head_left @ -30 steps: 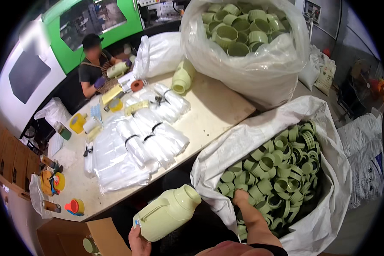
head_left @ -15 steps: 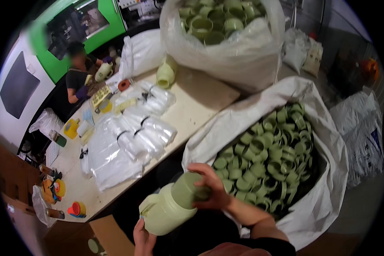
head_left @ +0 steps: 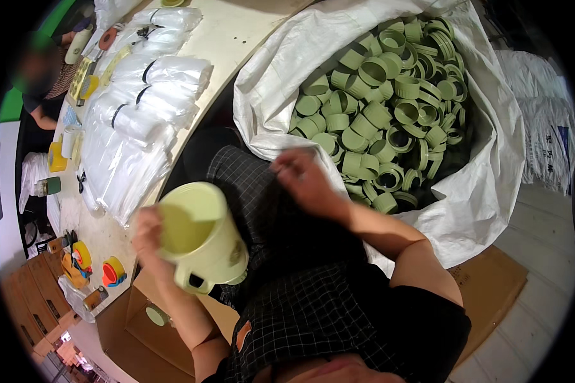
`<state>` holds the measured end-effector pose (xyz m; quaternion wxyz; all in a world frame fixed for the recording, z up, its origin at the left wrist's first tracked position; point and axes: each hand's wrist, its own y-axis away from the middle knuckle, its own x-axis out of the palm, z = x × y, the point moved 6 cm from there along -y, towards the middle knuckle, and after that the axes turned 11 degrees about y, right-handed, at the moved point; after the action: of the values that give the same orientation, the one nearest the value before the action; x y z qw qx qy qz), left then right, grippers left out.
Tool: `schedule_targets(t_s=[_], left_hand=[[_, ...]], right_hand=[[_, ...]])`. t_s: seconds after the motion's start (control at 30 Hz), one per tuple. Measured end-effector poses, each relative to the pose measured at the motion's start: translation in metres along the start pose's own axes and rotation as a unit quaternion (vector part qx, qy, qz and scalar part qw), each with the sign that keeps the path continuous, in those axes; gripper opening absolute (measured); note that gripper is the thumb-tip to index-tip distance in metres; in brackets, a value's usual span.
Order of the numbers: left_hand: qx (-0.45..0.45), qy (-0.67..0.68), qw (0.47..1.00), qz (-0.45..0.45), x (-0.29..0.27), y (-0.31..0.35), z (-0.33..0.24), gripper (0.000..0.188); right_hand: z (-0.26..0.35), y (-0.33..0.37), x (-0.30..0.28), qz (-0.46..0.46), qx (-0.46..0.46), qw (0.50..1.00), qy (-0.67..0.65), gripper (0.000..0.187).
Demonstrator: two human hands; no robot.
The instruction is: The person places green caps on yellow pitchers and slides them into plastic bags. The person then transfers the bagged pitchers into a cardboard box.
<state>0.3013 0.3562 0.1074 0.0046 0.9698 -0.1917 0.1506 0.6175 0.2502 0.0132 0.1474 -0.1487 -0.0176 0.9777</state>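
My left hand (head_left: 149, 237) grips a pale green plastic jug (head_left: 218, 250) by its side. The jug is tilted, its wide open mouth toward me and its handle at the lower left; the inside looks bare. A bit of darker green shows at its lower end, too little to name. My right hand (head_left: 305, 182), smeared by motion, hovers between the jug and a white woven sack (head_left: 265, 96). Its fingers look bent, but whether they hold anything cannot be made out. Inside the sack lie many green ring-shaped and cap-like plastic parts (head_left: 364, 124).
Left of me, a table (head_left: 227, 41) bears clear plastic bags (head_left: 131, 169), bundled bag rolls (head_left: 172, 70) and tape rolls (head_left: 113, 271). Below its edge stands an open cardboard box (head_left: 124, 332). Another person (head_left: 41, 83) works at the far left. Flattened cardboard (head_left: 492, 293) lies at right.
My view has tipped downward. The jug has turned so its mouth faces me, and my right hand has left it, moving toward the sack. The darker green cup-shaped piece it held no longer shows.
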Motion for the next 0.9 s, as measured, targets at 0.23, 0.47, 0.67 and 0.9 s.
schedule_targets(t_s=[0.23,0.47,0.67,0.9], left_hand=[[0.005,-0.359,0.933,-0.017,0.055,0.024,0.0,0.094],[-0.039,-0.474,0.877,-0.066,0.069,0.086,0.012,0.056],[-0.069,-0.215,0.948,-0.226,-0.013,0.085,0.024,0.041],[-0.089,-0.181,0.955,-0.216,-0.013,0.092,0.04,0.038]], right_hand=[[-0.267,0.033,-0.051,0.246,0.166,0.78,0.551,0.029],[-0.354,0.055,-0.015,0.338,0.12,0.723,0.59,0.04],[-0.19,0.009,-0.112,0.012,0.194,0.888,0.417,0.039],[-0.074,-0.008,-0.053,-0.204,0.317,0.842,-0.386,0.034]])
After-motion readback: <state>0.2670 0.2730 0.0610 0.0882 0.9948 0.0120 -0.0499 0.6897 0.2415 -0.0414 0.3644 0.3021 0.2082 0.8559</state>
